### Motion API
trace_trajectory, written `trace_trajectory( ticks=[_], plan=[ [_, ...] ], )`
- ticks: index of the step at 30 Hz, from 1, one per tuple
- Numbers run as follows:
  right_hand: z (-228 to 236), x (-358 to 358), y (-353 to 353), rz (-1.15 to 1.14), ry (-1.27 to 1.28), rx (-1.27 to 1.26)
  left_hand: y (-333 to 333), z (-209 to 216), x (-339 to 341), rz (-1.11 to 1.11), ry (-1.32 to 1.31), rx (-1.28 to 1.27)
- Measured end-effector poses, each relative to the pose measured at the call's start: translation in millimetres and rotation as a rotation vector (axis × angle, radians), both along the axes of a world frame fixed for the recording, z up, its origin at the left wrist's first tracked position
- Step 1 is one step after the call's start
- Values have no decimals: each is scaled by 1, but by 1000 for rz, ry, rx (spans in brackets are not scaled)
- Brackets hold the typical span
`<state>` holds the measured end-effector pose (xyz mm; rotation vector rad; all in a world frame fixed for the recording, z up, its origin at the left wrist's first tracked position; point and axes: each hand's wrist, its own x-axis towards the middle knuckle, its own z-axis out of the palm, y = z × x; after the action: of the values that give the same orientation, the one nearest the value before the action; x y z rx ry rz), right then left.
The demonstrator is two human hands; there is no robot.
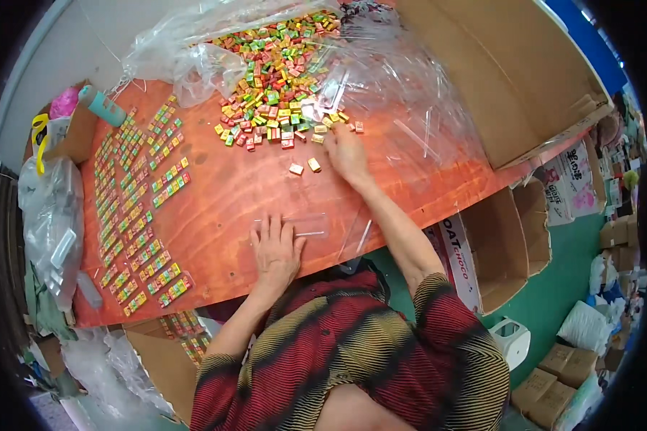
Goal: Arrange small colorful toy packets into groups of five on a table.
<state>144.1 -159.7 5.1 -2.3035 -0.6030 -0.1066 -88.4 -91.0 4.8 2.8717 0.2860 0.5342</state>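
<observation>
My left hand (pixel 275 251) lies on the orange-red tabletop (pixel 216 237), its fingers spread flat over the left end of a clear plastic tray (pixel 310 224). Farther off, my right hand (pixel 346 154) reaches to the near edge of a heap of small coloured boxes (pixel 277 93), in red, yellow and green. Its fingers are bent together beside a small yellow box (pixel 318 138); whatever they grip is hidden. Two loose small boxes, one reddish (pixel 296 169) and one yellow (pixel 314 165), sit between my hands and the heap.
Rows of small boxes grouped in packs (pixel 133 208) cover the table's left side. Clear plastic film (pixel 402 93) and trays spread at the right. A large cardboard box (pixel 510 79) stands at the back right. A teal bottle (pixel 102 106) is at the far left.
</observation>
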Motion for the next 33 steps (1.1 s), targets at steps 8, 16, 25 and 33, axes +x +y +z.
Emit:
trace_trajectory(
  ticks=[8, 16, 25, 33],
  plan=[
    [34, 16, -81, 96, -256, -49, -39, 21, 8, -264, 113, -127],
    [16, -14, -115, 165, -203, -331, -19, 12, 12, -113, 89, -72],
    [17, 0, -136, 107, -243, -325, -23, 16, 36, -399, 150, -87],
    [32, -27, -120, 154, -280, -270, 0, 24, 26, -264, 91, -124]
  ],
)
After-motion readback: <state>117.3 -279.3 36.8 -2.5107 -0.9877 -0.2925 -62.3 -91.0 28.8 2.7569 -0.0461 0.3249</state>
